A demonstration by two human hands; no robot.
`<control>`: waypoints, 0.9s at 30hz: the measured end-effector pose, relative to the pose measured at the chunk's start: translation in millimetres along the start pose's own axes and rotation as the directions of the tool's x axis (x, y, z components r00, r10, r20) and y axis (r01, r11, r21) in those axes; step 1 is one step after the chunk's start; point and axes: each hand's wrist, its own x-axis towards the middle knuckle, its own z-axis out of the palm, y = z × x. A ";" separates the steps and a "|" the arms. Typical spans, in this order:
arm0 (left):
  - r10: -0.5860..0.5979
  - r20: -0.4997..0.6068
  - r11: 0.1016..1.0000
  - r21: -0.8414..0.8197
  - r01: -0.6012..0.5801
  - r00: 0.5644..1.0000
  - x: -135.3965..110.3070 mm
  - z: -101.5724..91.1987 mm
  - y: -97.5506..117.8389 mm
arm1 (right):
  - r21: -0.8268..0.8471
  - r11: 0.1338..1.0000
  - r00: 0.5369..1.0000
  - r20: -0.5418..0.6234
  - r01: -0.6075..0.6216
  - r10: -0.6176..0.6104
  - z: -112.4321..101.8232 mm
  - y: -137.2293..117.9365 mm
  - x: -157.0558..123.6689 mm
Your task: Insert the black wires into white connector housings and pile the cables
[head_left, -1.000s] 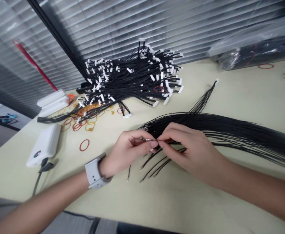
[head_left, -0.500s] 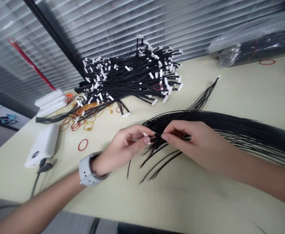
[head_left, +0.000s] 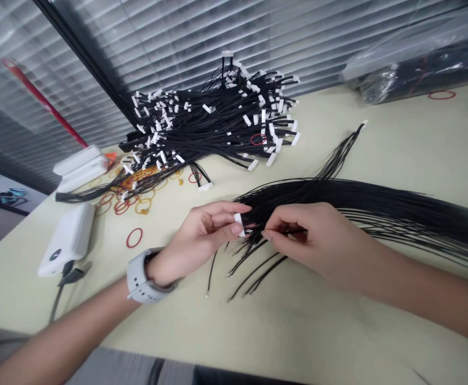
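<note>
Between the thumb and fingers of my left hand point(head_left: 202, 230) is a small white connector housing point(head_left: 239, 224), held nearly upright. My right hand point(head_left: 310, 235) pinches a thin black wire point(head_left: 254, 231), its end pointing at the housing's right side. Whether the wire's tip touches the housing is too small to tell. Under and behind both hands lies a thick bundle of loose black wires point(head_left: 378, 198), running off to the right. Several wire ends with small metal terminals point(head_left: 229, 300) fan out below the hands. One group of wires rises from the bundle to a white connector point(head_left: 364, 123).
A heap of black cables with white connectors point(head_left: 205, 123) lies against the window blinds. Left of it are red and yellow rubber bands point(head_left: 146, 203), white boxes point(head_left: 79, 166) and a white power bank point(head_left: 68, 240) with a plugged cable. A plastic-wrapped bundle point(head_left: 422, 69) sits back right.
The white housing has turned so more of its face shows in my left fingers. My right hand has shifted slightly down and left, still pinching. The whole view has moved a little.
</note>
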 end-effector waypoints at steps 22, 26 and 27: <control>-0.046 0.004 0.990 -0.132 0.046 0.999 1.2 -0.4 0.3 | -0.095 0.983 0.984 -0.070 0.159 -0.166 5.3 -1.3 -4.7; -0.048 0.010 0.989 -0.136 0.049 0.999 0.7 -0.4 0.9 | -0.079 0.988 0.987 -0.082 0.129 -0.136 5.9 -1.6 -4.1; -0.045 0.013 0.989 -0.142 0.047 0.999 0.5 -0.3 1.0 | -0.071 0.991 0.989 -0.087 0.116 -0.122 5.9 -1.8 -3.9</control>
